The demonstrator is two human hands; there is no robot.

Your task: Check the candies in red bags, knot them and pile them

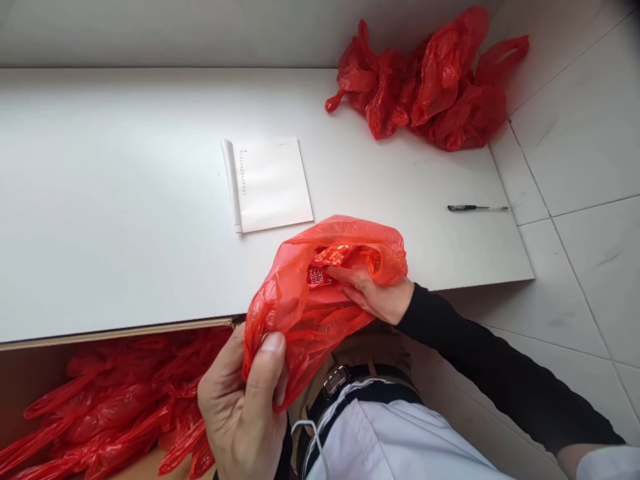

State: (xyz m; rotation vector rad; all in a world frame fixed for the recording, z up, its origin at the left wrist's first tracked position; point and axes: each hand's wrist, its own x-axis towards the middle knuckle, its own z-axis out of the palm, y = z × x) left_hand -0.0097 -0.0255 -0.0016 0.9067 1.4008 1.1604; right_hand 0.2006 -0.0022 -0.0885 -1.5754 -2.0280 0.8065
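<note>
My left hand [253, 400] pinches the near-left rim of a red plastic bag [300, 320] between thumb and fingers. The bag hangs open at the front edge of the white table. Through its mouth reaches my right hand [373, 290], with part of the bag draped by the wrist. Its fingers close on a shiny red packet [317, 277], which bears a printed square code. Gold printing shows on another red surface [335, 255] just above. The bag walls hide the lower part of the contents.
A notepad [275, 183] with handwriting lies on the white table [125, 200]. Crumpled red bags [420, 87] are heaped at the back right; a pen [477, 208] lies near the right edge. More red bags [120, 400] fill a cardboard box at lower left.
</note>
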